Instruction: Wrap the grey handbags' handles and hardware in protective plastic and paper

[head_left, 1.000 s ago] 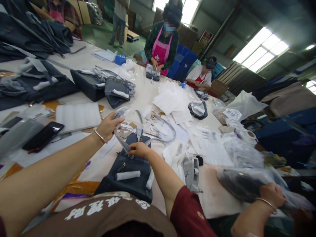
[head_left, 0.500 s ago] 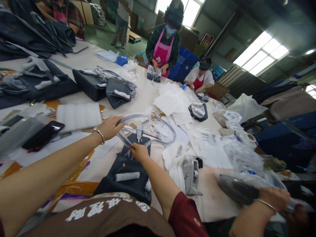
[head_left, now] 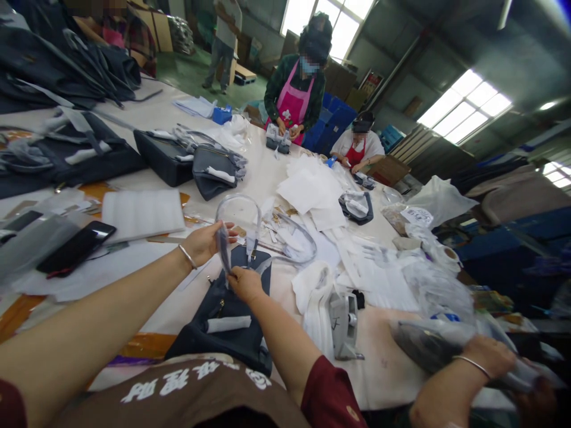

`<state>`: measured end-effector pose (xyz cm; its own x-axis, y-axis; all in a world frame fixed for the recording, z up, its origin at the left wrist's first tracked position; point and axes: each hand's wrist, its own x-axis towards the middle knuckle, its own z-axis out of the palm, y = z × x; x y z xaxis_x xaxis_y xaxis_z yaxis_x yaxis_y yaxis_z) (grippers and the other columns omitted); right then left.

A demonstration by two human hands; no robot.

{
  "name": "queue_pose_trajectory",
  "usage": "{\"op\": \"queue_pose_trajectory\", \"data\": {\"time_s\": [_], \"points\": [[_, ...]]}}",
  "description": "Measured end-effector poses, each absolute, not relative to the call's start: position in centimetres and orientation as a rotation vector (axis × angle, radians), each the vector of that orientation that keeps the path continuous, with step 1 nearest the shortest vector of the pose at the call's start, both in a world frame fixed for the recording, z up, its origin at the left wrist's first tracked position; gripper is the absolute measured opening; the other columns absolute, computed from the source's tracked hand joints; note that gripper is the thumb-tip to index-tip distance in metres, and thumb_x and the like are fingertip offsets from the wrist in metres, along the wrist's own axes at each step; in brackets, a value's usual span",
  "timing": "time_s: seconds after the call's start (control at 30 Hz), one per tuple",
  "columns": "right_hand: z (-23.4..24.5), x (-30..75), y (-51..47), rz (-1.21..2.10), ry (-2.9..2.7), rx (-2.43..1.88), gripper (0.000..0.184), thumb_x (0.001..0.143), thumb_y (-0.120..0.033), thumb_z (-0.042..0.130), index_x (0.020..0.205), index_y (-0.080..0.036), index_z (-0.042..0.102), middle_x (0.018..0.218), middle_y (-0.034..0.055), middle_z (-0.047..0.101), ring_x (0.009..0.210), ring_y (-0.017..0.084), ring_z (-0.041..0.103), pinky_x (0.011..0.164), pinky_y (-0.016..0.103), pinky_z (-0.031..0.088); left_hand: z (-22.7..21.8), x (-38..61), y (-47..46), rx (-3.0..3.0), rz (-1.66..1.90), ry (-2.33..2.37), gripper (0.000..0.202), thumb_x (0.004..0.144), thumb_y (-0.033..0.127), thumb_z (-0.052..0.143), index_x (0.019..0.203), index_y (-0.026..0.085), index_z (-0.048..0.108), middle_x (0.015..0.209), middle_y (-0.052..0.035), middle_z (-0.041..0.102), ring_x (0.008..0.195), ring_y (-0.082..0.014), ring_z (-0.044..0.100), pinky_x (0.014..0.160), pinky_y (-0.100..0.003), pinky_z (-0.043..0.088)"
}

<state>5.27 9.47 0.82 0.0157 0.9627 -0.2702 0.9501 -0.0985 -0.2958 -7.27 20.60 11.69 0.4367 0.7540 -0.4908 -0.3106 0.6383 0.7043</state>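
Observation:
A dark navy handbag (head_left: pixel 227 342) lies on the table right in front of me, with a white-wrapped zip pull on its face. Its near handle (head_left: pixel 223 246), sleeved in clear plastic, rises between my hands. My left hand (head_left: pixel 206 242) has its fingers around the upper part of this handle. Lower down, close to the bag's top edge, my right hand (head_left: pixel 246 284) is closed on the same handle. The other wrapped handle (head_left: pixel 306 238) loops out to the right over paper scraps. My fingers partly hide the handle's lower end.
A tape dispenser (head_left: pixel 343 327) stands right of the bag beside white foam strips (head_left: pixel 316 297). At left lie a black phone (head_left: pixel 75 248) and a folded foam sheet (head_left: pixel 143 214). More navy bags (head_left: pixel 163 157) sit behind. A co-worker's hand (head_left: pixel 486 359) holds a plastic-covered item at right.
The near handle, earlier drawn out in a wide arc, now stands up in a narrower loop. My left hand has moved slightly down it, and its fingers have loosened a little.

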Motion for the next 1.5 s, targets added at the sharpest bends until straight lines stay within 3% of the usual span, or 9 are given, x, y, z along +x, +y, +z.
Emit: {"op": "queue_pose_trajectory", "data": {"time_s": [0.13, 0.37, 0.5, 0.73, 0.9, 1.03, 1.23, 1.37, 1.5], "points": [[0.7, 5.1, 9.4, 0.617, -2.077, -2.225, 0.03, 0.095, -0.049, 0.045, 0.101, -0.027, 0.065, 0.093, 0.0031, 0.072, 0.083, 0.02, 0.066, 0.07, 0.028, 0.044, 12.9, -6.6, 19.7, 0.6, 0.783, 0.868, 0.023, 0.095, 0.028, 0.051, 0.112, 0.015, 0.059, 0.078, -0.0094, 0.072, 0.058, -0.0165, 0.067, 0.058, -0.025, 0.055], [0.5, 5.4, 8.7, 0.631, -2.056, -2.256, 0.029, 0.095, -0.049, 0.045, 0.099, -0.027, 0.065, 0.093, 0.0019, 0.072, 0.084, 0.019, 0.066, 0.07, 0.027, 0.044, 13.9, -6.5, 19.7, 0.713, 0.809, 0.777, 0.022, 0.09, 0.027, 0.059, 0.083, 0.007, 0.068, 0.075, -0.0105, 0.069, 0.053, -0.0123, 0.063, 0.054, -0.021, 0.053], [-0.4, 5.4, 7.8, 0.637, -2.053, -2.279, 0.029, 0.094, -0.05, 0.046, 0.097, -0.028, 0.065, 0.091, 0.0011, 0.072, 0.084, 0.02, 0.067, 0.07, 0.028, 0.045, 15.3, -6.9, 20.3, 0.797, 0.834, 0.72, 0.018, 0.087, 0.023, 0.063, 0.096, 0.008, 0.067, 0.069, -0.0075, 0.068, 0.054, -0.0128, 0.063, 0.054, -0.02, 0.053], [-1.3, 4.5, 6.3, 0.68, -2.069, -2.33, 0.026, 0.094, -0.046, 0.048, 0.099, -0.028, 0.066, 0.093, 0.0031, 0.073, 0.085, 0.021, 0.068, 0.072, 0.029, 0.047, 18.0, -7.5, 21.3, 0.889, 0.877, 0.748, 0.035, 0.078, 0.02, 0.069, 0.11, 0.014, 0.059, 0.095, -0.0102, 0.071, 0.053, -0.014, 0.064, 0.05, -0.026, 0.054], [-1.0, 4.2, 6.3, 0.689, -2.062, -2.346, 0.026, 0.093, -0.045, 0.048, 0.098, -0.027, 0.066, 0.094, 0.0041, 0.073, 0.087, 0.023, 0.069, 0.073, 0.031, 0.048, 19.1, -8.0, 21.4, 0.891, 0.893, 0.78, 0.024, 0.076, 0.024, 0.071, 0.097, 0.013, 0.068, 0.109, -0.012, 0.068, 0.072, -0.0173, 0.068, 0.058, -0.027, 0.056], [-1.1, 4.3, 6.1, 0.688, -2.017, -2.336, 0.024, 0.093, -0.044, 0.049, 0.097, -0.027, 0.066, 0.093, 0.0041, 0.073, 0.087, 0.023, 0.068, 0.074, 0.031, 0.049, 20.8, -8.9, 22.1, 0.893, 0.921, 0.739, 0.017, 0.075, 0.019, 0.067, 0.088, 0.009, 0.073, 0.101, -0.0137, 0.07, 0.08, -0.0173, 0.066, 0.068, -0.025, 0.056], [-0.2, 4.1, 6.7, 0.663, -1.916, -2.354, 0.021, 0.091, -0.043, 0.05, 0.093, -0.028, 0.066, 0.092, 0.0044, 0.073, 0.089, 0.024, 0.069, 0.074, 0.032, 0.049, 25.1, -9.7, 22.2, 0.854, 0.964, 0.705, 0.015, 0.078, 0.014, 0.06, 0.083, 0.011, 0.074, 0.088, -0.0112, 0.071, 0.066, -0.0152, 0.062, 0.059, -0.024, 0.055], [0.9, 4.2, 8.1, 0.63, -1.84, -2.35, 0.018, 0.089, -0.041, 0.051, 0.089, -0.029, 0.066, 0.091, 0.0036, 0.073, 0.09, 0.025, 0.07, 0.074, 0.034, 0.049, 28.1, -10.2, 21.7, 0.779, 1.089, 0.645, 0.021, 0.083, 0.015, 0.059, 0.1, 0.011, 0.07, 0.071, -0.0068, 0.066, 0.059, -0.0138, 0.061, 0.058, -0.024, 0.055], [1.3, 4.7, 9.0, 0.566, -1.761, -2.37, 0.013, 0.087, -0.035, 0.053, 0.086, -0.032, 0.066, 0.089, 0.0029, 0.074, 0.09, 0.026, 0.07, 0.074, 0.035, 0.05, 30.6, -11.2, 21.6, 0.806, 1.211, 0.602, 0.025, 0.087, 0.022, 0.062, 0.11, 0.012, 0.065, 0.074, -0.0072, 0.068, 0.056, -0.0126, 0.061, 0.054, -0.021, 0.052]]}}
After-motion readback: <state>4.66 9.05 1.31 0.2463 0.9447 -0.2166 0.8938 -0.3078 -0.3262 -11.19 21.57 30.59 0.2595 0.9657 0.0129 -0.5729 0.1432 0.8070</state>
